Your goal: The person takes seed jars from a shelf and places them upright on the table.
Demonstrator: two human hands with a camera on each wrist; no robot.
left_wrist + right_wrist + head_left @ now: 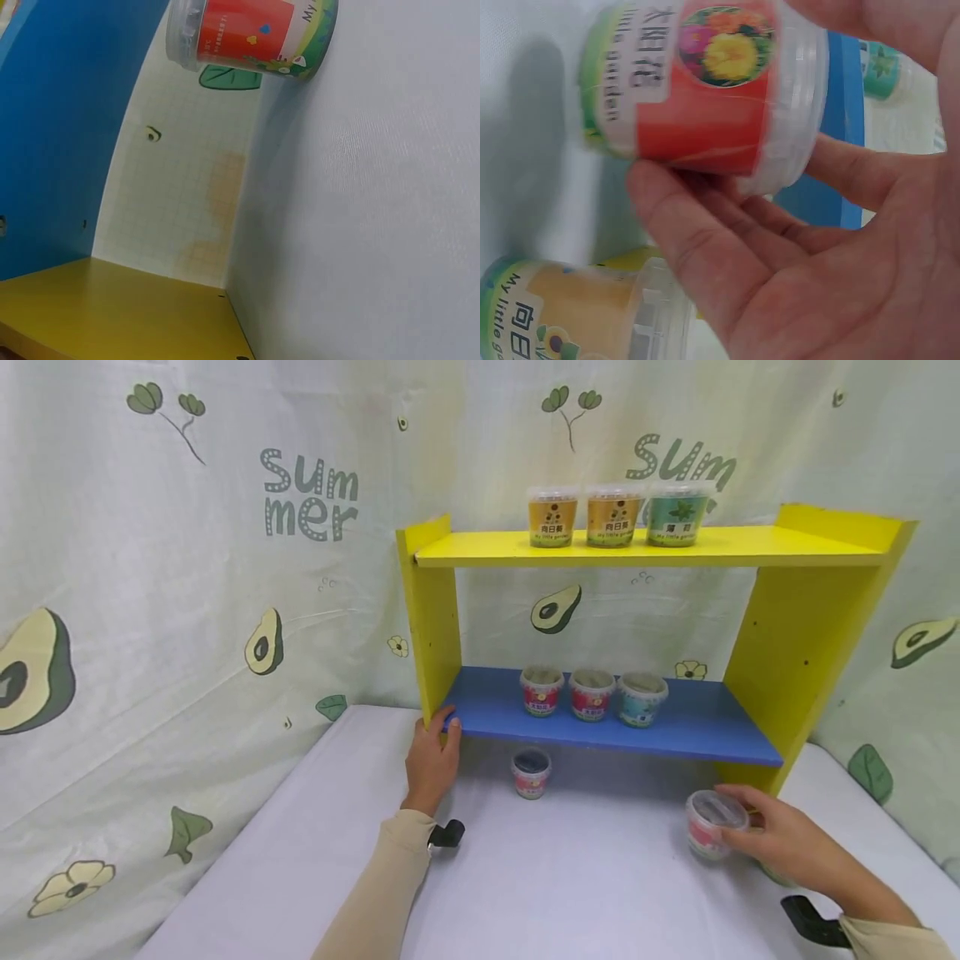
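Now | right hand grip closed around red flower-seed cup | light, slick, thin plastic: hold its sides | left hand grip loose on shelf edge

This looks like a staged tabletop set-up in a room, not a lived-in home or a real shop. A printed cloth backdrop with avocados, leaves, flowers and the word "Summer" hangs all around the far and left sides, hiding the walls. A table under a plain white cover fills the near part. On it, at the far right, stands a small shelf unit with yellow sides, a yellow top board and a blue lower board, like a toy shop display. Small labelled tubs stand in neat rows on both boards.
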